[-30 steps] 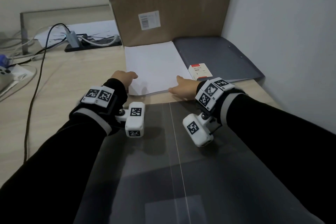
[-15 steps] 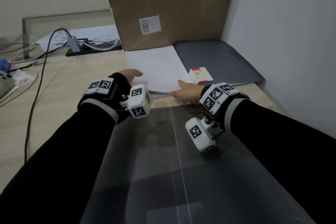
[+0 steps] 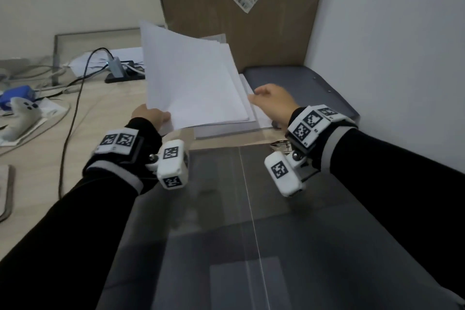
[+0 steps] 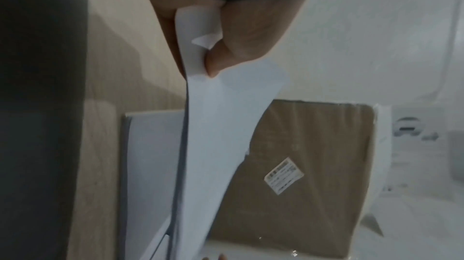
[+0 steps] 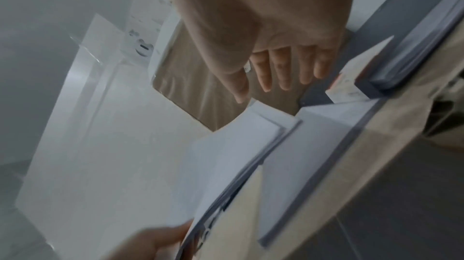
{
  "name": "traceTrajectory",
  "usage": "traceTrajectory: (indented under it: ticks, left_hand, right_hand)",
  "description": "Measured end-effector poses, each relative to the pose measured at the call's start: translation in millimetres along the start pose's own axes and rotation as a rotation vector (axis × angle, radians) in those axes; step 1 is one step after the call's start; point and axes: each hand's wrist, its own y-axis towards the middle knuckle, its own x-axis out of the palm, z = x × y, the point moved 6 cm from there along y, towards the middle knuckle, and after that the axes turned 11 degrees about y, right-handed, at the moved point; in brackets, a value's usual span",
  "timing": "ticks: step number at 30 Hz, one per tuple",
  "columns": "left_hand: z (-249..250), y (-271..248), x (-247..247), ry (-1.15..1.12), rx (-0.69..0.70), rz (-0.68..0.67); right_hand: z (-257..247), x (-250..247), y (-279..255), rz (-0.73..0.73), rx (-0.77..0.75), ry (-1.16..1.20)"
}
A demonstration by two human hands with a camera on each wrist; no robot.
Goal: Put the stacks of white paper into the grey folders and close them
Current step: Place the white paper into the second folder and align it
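- Head view: your left hand (image 3: 151, 116) pinches the paper stack (image 3: 193, 80), lifted and tilted above the table (image 3: 100, 118).
- Your right hand (image 3: 273, 102) hovers with straight fingers, holding nothing.
- The grey folder (image 3: 302, 83) lies open beside the cardboard box (image 3: 226, 7).

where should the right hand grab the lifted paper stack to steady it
Take the free right edge of the lifted paper stack, coming in from the right. The left hand pinches only the near left corner, so the sheets tilt and fan apart on that unsupported side, where the open right hand is closest.
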Motion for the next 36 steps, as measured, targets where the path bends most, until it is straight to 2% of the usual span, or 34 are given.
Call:
traceTrajectory:
  ticks: [2, 5, 8, 11, 13, 16, 18, 20, 25, 31, 36]
  left_hand:
    - [-13.3, -11.8, -8.6, -0.199, 0.034, -0.075]
    - [-23.0, -43.5, -10.3, -0.495, 0.096, -0.244]
    - [-22.2, -77.3, -5.6, -0.527, 0.222, -0.395]
    - [-20.6, -100.9, -6.2, -0.458, 0.307, -0.469]
    - [-11.1, -111.2, -12.9, -0.436, 0.339, -0.442]
    - [14.6, -122.8, -29.8, -0.57, 0.431, -0.381]
    - [26.0, -126.6, -34.7, -0.669, 0.472, -0.342]
    - [24.1, -128.6, -27.5, -0.681, 0.466, -0.324]
    - [0.6, -137.7, 14.4, -0.583, 0.338, -0.398]
    - [8.0, -129.6, 6.4, -0.583, 0.26, -0.381]
    - [-12.8, -126.1, 24.1, -0.589, 0.174, -0.423]
  right_hand:
    - [-5.0, -8.3, -5.0, 0.0, 0.059, 0.116]
    - [-10.5, -6.0, -19.1, -0.15, 0.222, 0.42]
    - [-22.8, -4.5, -41.8, -0.298, 0.272, 0.738]
    - [-31.9, -16.2, -61.4, -0.249, 0.18, 0.806]
    - [-40.7, -24.3, -73.0, -0.192, 0.049, 0.763]
    - [-54.5, -32.4, -92.8, -0.098, -0.1, 0.72]
    - [-56.5, -30.8, -105.1, -0.089, -0.148, 0.708]
    - [-45.1, -23.2, -114.5, -0.118, -0.126, 0.702]
    - [1.3, -5.6, -127.2, -0.141, 0.031, 0.728]
    - [-4.3, -13.7, -126.5, -0.069, 0.001, 0.687]
    - [13.0, 2.1, -132.5, -0.083, 0.034, 0.604]
